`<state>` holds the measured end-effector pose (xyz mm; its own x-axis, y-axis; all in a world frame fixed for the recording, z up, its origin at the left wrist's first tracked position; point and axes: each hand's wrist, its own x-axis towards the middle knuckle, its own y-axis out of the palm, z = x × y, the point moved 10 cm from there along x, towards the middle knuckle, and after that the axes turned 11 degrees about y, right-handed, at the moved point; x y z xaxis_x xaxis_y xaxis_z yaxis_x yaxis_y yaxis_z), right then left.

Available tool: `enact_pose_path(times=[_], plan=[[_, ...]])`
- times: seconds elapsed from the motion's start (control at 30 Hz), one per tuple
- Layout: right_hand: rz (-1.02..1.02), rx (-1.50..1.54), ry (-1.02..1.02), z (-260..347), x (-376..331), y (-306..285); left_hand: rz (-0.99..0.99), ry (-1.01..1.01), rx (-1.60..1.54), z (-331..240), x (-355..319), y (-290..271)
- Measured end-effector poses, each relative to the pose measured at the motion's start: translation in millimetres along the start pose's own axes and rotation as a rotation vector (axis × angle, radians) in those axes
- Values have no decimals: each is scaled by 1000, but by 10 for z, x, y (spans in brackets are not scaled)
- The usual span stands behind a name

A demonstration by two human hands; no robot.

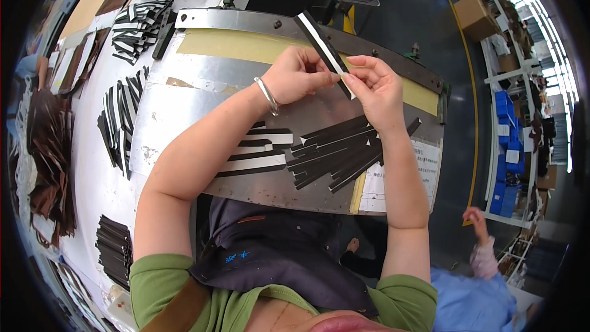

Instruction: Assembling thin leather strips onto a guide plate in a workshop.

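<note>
A narrow black strip with a white band along it (319, 40) is held up slantwise over the metal work plate (163, 107). Thumb and fingers of my left hand (297, 76) pinch it from the left side, a bracelet on that wrist. My right hand (376, 89) pinches the strip's lower part between thumb and forefinger, its other fingers loosely curled. Both thumbs almost meet on the strip. Below my hands, several black strips (335, 152) lie fanned on the plate. Beside them, partly behind my left forearm, are black strips with white faces (261, 162).
A metal bar (236, 22) runs along the plate's far edge. Printed sheets (402, 178) lie at its right. Bundled striped strips (123, 114), dark strips (114, 246) and brown pieces (52, 166) cover the left table. Shelving with blue bins (507, 147) and a person in blue (470, 298) are at right.
</note>
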<state>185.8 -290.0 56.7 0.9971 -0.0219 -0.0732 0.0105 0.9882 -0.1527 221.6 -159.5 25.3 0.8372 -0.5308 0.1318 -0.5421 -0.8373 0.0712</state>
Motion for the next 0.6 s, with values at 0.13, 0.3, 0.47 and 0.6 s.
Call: enact_pose_path(times=[0.13,0.3,0.47,0.6], plan=[[114,-18,87,-10,11,-33,2,17,20,-57,-20,35],[110,-64,72,-21,0,61,-135,-16,-62,-16,-2,-150],[111,-135,168,-133,54,-8,-151,-81,15,32,-8,-149],[95,-427,293,-260,28,-112,-139,122,265,-117,69,-351]])
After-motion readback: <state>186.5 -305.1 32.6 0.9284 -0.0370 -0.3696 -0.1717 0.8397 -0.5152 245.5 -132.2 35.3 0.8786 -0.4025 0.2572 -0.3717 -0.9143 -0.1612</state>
